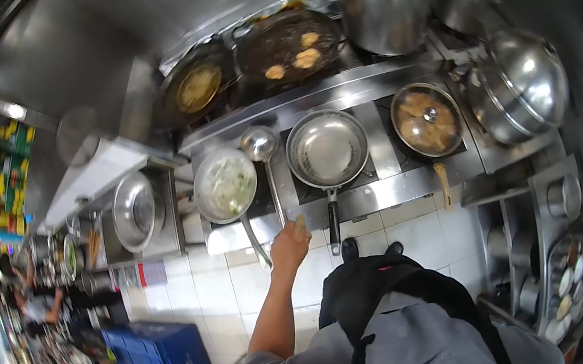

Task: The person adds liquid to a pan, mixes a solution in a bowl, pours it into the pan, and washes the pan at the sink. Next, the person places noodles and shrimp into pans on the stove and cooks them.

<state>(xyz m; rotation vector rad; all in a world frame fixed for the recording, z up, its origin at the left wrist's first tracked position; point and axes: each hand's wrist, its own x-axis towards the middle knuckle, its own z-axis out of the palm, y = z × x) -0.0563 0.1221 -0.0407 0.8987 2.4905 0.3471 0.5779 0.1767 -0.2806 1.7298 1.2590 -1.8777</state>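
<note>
Closed around the handle of a long metal ladle (259,143) is my left hand (292,245), at the front edge of the stove. The ladle's bowl rests between two pans. To its left a pan (226,185) holds pale liquid with green pieces. On its right stands a bare steel pan (328,149) with a black handle. Farther right, a lidded pan (426,119) holds brown food. My right hand is not in view.
Behind are a wok with oil (198,86), a dark pan with fried pieces (289,45) and a tall pot (385,3). A steel bowl (138,212) stands left, a blue crate (161,359) on the floor. Another person (40,305) is at far left.
</note>
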